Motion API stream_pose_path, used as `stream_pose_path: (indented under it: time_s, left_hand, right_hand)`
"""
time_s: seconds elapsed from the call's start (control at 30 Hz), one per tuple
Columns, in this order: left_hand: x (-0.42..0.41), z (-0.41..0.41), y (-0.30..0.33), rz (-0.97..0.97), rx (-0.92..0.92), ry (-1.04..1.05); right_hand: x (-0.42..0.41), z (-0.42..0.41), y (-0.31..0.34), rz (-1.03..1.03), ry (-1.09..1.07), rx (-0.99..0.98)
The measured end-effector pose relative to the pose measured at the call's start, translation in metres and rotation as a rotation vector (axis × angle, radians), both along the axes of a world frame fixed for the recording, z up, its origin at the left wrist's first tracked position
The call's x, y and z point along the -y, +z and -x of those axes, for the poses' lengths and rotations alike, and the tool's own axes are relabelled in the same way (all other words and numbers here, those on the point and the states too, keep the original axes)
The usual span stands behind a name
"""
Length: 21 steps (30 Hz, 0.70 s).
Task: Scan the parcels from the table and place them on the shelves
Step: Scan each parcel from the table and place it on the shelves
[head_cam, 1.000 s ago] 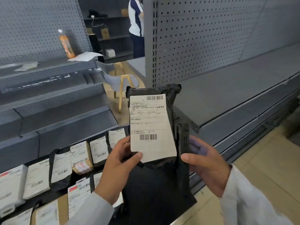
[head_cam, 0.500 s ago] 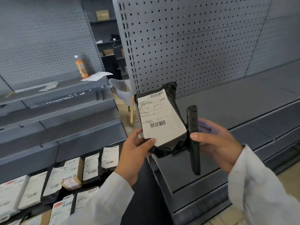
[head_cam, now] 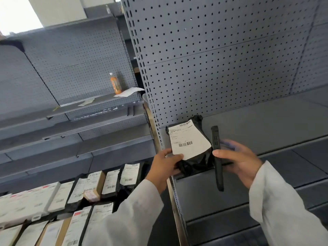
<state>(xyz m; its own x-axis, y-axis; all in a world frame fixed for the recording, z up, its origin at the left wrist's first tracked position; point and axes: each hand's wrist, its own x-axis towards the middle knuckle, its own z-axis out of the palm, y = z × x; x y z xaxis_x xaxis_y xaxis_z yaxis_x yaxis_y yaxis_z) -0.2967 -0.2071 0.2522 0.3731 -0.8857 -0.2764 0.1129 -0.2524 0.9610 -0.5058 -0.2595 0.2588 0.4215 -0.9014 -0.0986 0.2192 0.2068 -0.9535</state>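
left hand (head_cam: 164,167) grips black parcel (head_cam: 193,151) by its lower-left corner, label up | right hand (head_cam: 237,162) clasps handheld scanner (head_cam: 217,157), upright just right of parcel | parcel's long axis runs toward grey shelf (head_cam: 266,125) right behind | more parcels on desk (head_cam: 159,219), lower left

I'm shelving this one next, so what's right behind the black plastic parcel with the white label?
Behind the black plastic parcel, gripped by the left hand, are the grey perforated back panel and grey metal shelf. The shelf patch directly behind it is hidden.
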Motion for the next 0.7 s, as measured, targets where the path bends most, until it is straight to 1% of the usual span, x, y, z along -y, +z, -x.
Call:
stream_pose_path:
  time_s: [0.17,0.5,0.6,0.7]
  left_hand:
    - [0.009,0.013,-0.001,0.002,0.030,0.052]
    - [0.018,0.013,-0.004,-0.006,0.054,0.042]
    - [0.017,0.014,-0.004,0.005,0.055,0.045]
    - [0.013,0.014,-0.005,0.032,0.069,0.117]
  right_hand:
    - [0.011,0.008,-0.005,-0.028,0.011,0.004]
    - [0.019,0.012,-0.008,-0.058,0.039,0.006]
    - [0.015,0.012,-0.011,-0.073,-0.011,0.022]
    - [0.011,0.018,-0.016,-0.068,-0.100,0.036]
